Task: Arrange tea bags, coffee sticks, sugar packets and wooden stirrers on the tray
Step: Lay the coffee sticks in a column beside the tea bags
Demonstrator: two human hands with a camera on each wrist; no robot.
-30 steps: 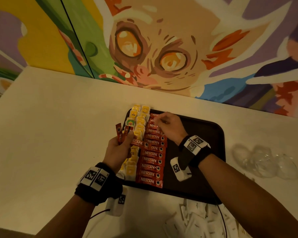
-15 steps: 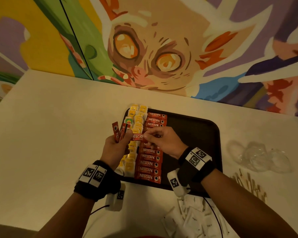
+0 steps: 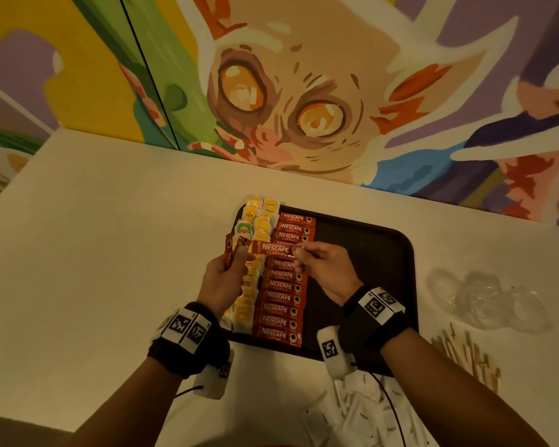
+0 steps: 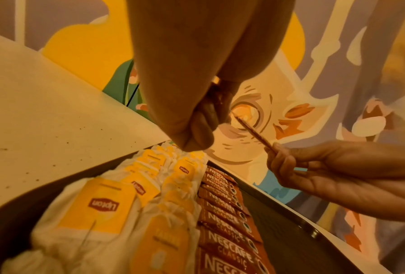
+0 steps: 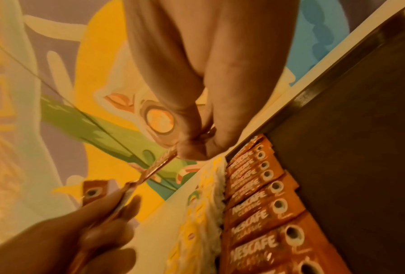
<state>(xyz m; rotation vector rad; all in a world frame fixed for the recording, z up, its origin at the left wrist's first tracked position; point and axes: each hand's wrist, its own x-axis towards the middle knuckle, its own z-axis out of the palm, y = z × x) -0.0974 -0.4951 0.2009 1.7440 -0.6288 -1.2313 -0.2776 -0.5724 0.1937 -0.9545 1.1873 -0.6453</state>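
One coffee stick (image 3: pixel 273 248) is held level above the dark tray (image 3: pixel 368 253), over the laid row of coffee sticks (image 3: pixel 281 298). The right hand (image 3: pixel 325 269) pinches its right end in a fingertip grip. The left hand (image 3: pixel 221 280) clasps spare sticks (image 3: pixel 229 254) upright. Tea bags (image 3: pixel 255 227) fill the tray's left edge. Wooden stirrers (image 3: pixel 465 356) and sugar packets (image 3: pixel 352 417) lie on the worktop (image 3: pixel 110 253).
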